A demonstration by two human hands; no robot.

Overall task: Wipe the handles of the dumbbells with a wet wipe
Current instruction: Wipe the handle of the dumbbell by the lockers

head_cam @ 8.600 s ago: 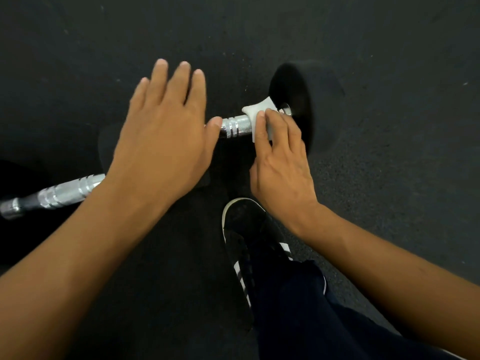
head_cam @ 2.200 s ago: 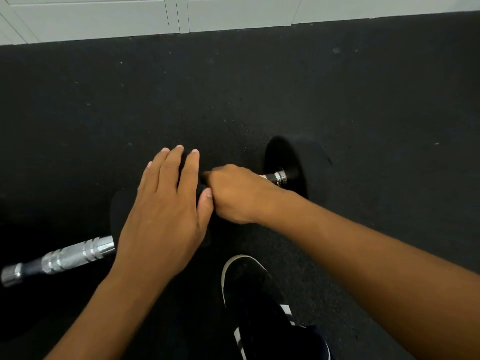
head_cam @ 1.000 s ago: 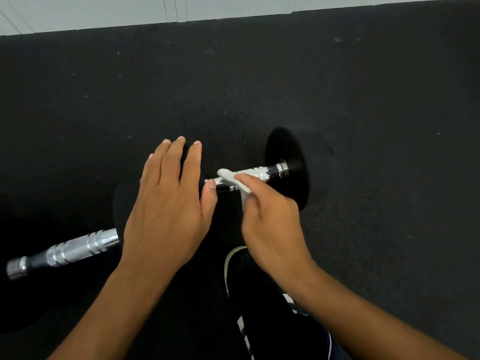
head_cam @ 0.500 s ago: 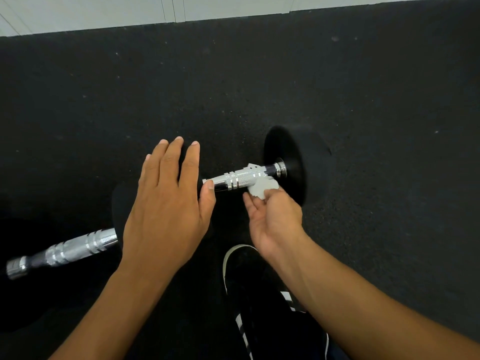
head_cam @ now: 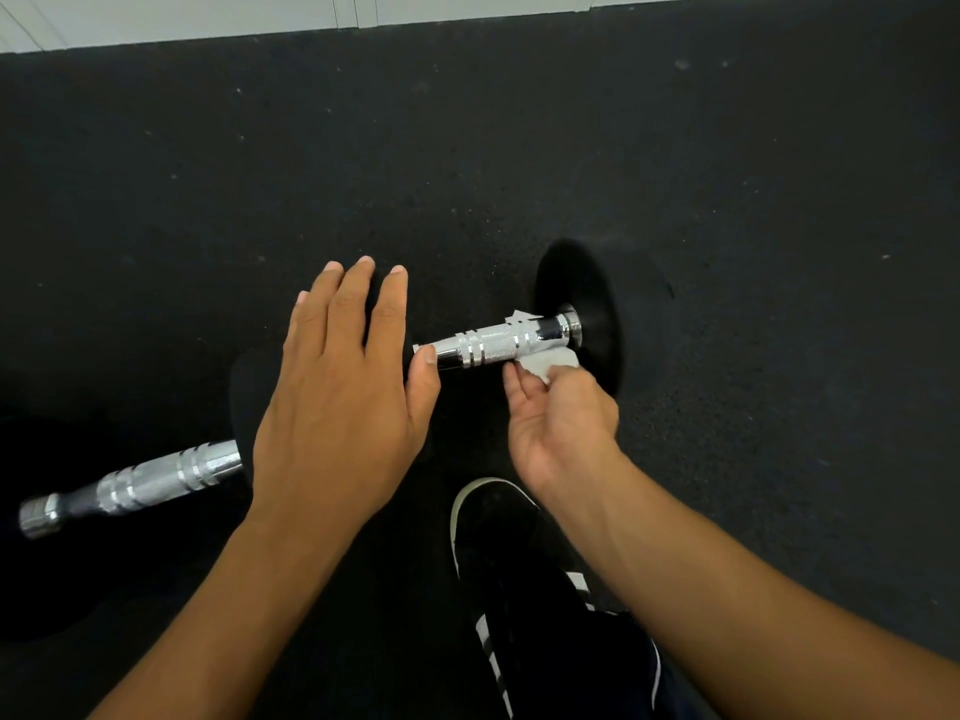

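A dumbbell with a chrome knurled handle [head_cam: 493, 346] and black round heads lies on the dark floor. Its right head [head_cam: 582, 309] is in view; my left hand [head_cam: 343, 402] lies flat with straight fingers over the left head and hides it. My right hand [head_cam: 558, 418], palm up, holds a white wet wipe [head_cam: 550, 362] wrapped under and around the right end of the handle; a corner of the wipe shows above the bar. A second dumbbell's chrome handle [head_cam: 140, 483] lies at the lower left.
The floor is black speckled rubber matting [head_cam: 727, 200]. A white wall or cabinet base [head_cam: 208, 13] runs along the top edge. My black shoe with white stripes [head_cam: 498, 543] stands just below the right hand, near the handle.
My right hand turned from on top of the handle to palm up beneath it and slid the wipe towards the right head. My left hand stayed flat on the left head.
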